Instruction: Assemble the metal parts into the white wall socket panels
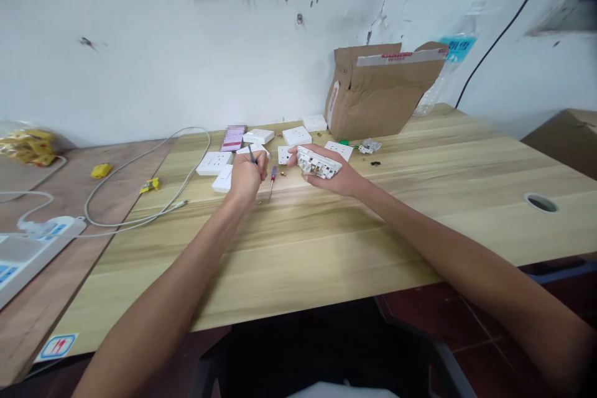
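Note:
My right hand (333, 174) holds a white socket unit (318, 163), its open back with metal parts turned toward me. Closed round a thin dark tool (252, 154) is my left hand (248, 175), a short way left of the unit; the tool's lower part is hidden. A screwdriver (273, 180) with a purple handle lies on the table between my hands. White socket plates (214, 163) lie around and behind both hands. Beside the screwdriver is a small copper-coloured piece (283, 174).
A cardboard box (377, 96) stands at the back, with a plastic bottle (431, 90) behind it. At left are a looped white cable (135, 222), a power strip (46, 249) and yellow pieces (101, 170). A round hole (541, 203) is in the table at right.

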The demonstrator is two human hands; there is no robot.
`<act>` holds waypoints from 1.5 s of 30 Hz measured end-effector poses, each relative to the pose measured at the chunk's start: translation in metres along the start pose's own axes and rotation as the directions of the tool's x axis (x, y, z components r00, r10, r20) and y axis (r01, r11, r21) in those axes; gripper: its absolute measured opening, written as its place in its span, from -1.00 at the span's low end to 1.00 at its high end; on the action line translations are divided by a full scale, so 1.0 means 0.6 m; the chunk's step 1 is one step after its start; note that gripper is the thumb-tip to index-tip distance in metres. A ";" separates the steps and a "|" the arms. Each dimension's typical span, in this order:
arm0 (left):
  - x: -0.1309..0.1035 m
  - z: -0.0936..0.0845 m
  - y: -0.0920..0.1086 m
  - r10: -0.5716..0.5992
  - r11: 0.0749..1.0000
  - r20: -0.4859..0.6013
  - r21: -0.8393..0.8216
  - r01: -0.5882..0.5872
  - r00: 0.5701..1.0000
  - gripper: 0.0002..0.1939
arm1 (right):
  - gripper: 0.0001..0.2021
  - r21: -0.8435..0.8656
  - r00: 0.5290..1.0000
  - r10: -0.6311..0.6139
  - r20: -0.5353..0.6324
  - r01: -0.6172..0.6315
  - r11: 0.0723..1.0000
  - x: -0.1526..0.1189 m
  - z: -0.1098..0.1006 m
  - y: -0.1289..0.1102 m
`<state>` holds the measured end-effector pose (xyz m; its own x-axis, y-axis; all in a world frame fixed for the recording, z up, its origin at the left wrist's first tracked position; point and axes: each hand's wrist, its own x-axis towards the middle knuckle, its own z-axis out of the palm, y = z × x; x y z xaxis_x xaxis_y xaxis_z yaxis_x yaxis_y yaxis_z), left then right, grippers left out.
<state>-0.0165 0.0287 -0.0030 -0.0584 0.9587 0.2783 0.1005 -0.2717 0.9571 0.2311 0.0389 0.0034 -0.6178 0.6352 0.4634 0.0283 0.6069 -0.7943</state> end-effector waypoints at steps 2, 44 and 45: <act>0.000 -0.001 0.006 0.006 0.999 -0.051 -0.038 -0.008 0.999 -0.66 | -0.42 0.018 1.000 0.028 -0.005 -0.028 0.999 0.000 0.003 -0.002; -0.087 0.073 0.039 0.267 0.686 0.410 0.554 -0.471 0.872 -0.76 | -0.61 0.848 0.756 0.567 -0.327 -0.030 0.529 0.021 0.043 0.009; -0.089 0.074 0.039 0.278 0.677 0.411 0.558 -0.481 0.868 -0.78 | -0.62 0.850 0.750 0.570 -0.334 -0.021 0.526 0.021 0.043 0.010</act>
<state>0.0329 -0.0250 0.0010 0.3857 0.7913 0.4745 0.6499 -0.5981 0.4690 0.2034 0.0380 -0.0055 -0.1852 0.9824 0.0259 -0.6401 -0.1006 -0.7617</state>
